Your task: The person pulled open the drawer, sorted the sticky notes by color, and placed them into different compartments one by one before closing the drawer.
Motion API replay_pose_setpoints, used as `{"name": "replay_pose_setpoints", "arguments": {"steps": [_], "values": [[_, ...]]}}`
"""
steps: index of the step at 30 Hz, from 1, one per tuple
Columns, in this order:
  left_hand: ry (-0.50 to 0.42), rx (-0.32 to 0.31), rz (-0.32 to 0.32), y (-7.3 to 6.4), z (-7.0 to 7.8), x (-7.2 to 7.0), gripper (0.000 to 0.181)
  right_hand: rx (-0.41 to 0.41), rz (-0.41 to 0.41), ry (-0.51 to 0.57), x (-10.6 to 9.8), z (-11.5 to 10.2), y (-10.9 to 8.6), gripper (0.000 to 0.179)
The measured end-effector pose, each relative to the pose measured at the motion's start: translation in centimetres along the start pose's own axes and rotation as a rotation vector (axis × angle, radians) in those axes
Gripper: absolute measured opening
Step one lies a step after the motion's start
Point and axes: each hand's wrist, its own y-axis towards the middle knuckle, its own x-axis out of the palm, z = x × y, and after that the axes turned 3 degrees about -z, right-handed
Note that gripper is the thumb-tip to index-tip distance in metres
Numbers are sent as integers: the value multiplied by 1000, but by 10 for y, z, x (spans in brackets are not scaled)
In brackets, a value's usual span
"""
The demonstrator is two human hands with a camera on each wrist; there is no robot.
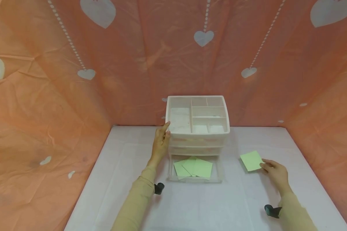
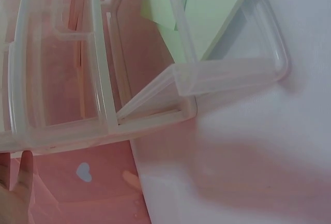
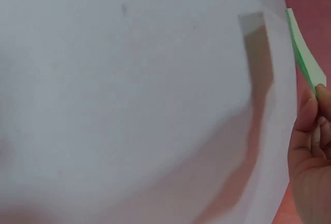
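Observation:
A small white plastic drawer unit (image 1: 197,140) stands at the back of the table, its top divided into compartments. The bottom clear drawer (image 1: 217,175) is pulled out, and several green sticky notes (image 1: 203,168) lie overlapping in it. At the unit's left side, my left hand (image 1: 159,146) rests against it with fingers extended; in the left wrist view only some fingers (image 2: 25,175) show at the unit's edge. To the right of the drawer, above the table, my right hand (image 1: 276,175) pinches a green sticky note (image 1: 252,160) by its corner between thumb and fingers.
The unit stands on a white-covered table (image 1: 237,205). An orange cloth (image 1: 167,64) with white hearts hangs close behind it and along both sides. A dark wrist device (image 1: 159,188) sticks out from the left sleeve, another dark device (image 1: 272,211) from the right.

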Motion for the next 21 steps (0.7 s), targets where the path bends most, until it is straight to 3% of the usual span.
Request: {"name": "replay_pose_setpoints", "arguments": {"steps": [4,9,11,21], "values": [[13,-10,4,-3,-1,-1,65,50,12,189,5,-6,-13,54],[32,-6,4,-4,-1,0,63,97,0,422,15,-15,-23,7],[28,-3,4,-3,-2,0,63,95,-8,481,19,-21,-25,13],[24,26,22,0,-3,2,62,38,-114,539,41,-45,-38,4]]}}
